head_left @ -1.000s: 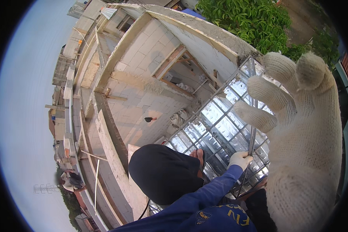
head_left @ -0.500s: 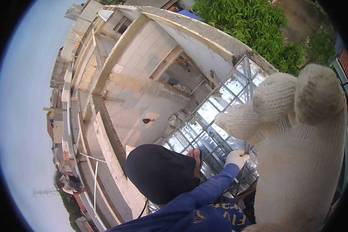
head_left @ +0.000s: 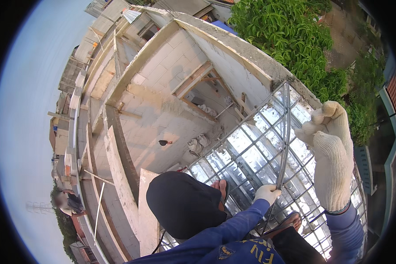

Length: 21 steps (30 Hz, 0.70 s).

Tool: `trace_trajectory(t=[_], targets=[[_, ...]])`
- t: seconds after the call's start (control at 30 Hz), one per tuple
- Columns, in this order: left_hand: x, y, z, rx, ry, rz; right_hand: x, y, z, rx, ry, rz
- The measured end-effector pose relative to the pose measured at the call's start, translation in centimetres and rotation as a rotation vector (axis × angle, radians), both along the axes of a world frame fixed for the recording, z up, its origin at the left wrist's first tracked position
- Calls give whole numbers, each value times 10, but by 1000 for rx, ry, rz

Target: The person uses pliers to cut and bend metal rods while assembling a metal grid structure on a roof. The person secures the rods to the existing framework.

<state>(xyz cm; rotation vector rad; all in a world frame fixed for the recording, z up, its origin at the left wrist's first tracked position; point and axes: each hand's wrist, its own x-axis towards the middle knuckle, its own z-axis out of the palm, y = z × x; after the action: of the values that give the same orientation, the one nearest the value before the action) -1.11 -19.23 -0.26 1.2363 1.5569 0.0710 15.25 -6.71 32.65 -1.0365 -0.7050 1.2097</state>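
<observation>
My left hand [head_left: 265,194], in a whitish knit glove, is closed around a bundle of thin grey metal rods [head_left: 285,141]. The bundle runs lengthwise over a grid of steel bars [head_left: 243,152], bending slightly toward its near end. My right hand [head_left: 334,163], in a similar cream glove, is raised above the right side of the grid, apart from the bundle. Its fingers are curled in toward the thumb; anything between them is too small or hidden to make out. Shiny metal decking [head_left: 237,130] shows beneath the bars.
My sandalled feet [head_left: 293,221] are on the grid, one on each side of my left hand. A concrete ledge [head_left: 246,42] borders the far side. Left of the grid drops a deep block-walled room [head_left: 163,110] with timber framing. Another person [head_left: 70,202] is far left; leafy branches [head_left: 286,39] hang beyond.
My right hand has dropped away from close before the camera, uncovering more of the grid and my other foot. My left hand keeps its grip on the rods. The view has shifted slightly.
</observation>
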Motion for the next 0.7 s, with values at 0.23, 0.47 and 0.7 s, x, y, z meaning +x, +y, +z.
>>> trace_trajectory(t=[0.23, 0.47, 0.7], targets=[[13, 13, 8, -101, -10, -49, 34, -26, -141, -506, -1086, 579], [19, 6, -6, 8, 80, -88, 17, -99, -262, -513, -1351, 872], [20, 9, 5, -21, 20, -74, 15, -101, -265, -586, -1416, 810]])
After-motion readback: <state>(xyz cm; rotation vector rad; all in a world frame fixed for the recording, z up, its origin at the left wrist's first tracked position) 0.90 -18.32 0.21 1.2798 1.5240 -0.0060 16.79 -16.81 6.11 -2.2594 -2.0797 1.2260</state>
